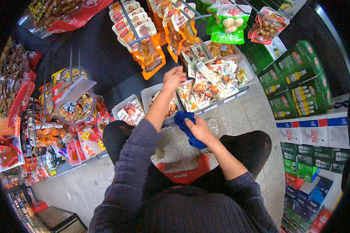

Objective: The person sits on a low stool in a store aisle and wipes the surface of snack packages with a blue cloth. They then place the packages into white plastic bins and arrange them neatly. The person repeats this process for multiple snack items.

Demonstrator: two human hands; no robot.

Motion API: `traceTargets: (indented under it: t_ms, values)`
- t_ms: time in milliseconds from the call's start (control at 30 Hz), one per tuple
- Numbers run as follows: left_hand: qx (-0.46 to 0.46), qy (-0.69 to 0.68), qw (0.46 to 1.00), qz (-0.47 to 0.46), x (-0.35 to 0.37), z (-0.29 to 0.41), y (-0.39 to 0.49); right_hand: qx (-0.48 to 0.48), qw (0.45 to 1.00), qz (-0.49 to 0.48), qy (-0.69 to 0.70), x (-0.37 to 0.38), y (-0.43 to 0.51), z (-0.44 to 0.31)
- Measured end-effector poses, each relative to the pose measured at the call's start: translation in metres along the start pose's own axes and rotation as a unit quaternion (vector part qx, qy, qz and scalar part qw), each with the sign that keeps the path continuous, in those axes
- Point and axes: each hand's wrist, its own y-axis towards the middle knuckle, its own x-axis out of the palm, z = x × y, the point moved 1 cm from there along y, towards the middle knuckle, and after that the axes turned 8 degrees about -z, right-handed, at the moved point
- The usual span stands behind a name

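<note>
My left hand reaches out over the front of the shelf, slightly blurred, with nothing visible in it. Just right of it is a white bin heaped with small vacuum-packed snacks. Under my left forearm, a smaller white bin holds more packets and is partly hidden. In front of my knees, my right hand grips a bunched blue cloth. Orange-edged snack pouches hang from metal hooks beyond my left hand.
I sit on a red plastic stool. Green drink cartons and white boxes are stacked to the right. Clear tubs of snacks hang at left above packed shelf goods. A dark box stands on the floor at lower left.
</note>
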Motion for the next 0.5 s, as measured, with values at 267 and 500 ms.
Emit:
traceTargets:
  t_ms: [267, 500]
  values:
    - [-0.100, 0.403, 0.902, 0.121, -0.110, -0.118, -0.033, -0.002, 1.000, -0.003, -0.026, 0.000, 0.008, -0.004]
    - [-0.159, 0.386, 0.892, 0.173, -0.090, -0.150, -0.042, 0.024, 0.997, -0.007, -0.079, 0.009, 0.019, 0.001]
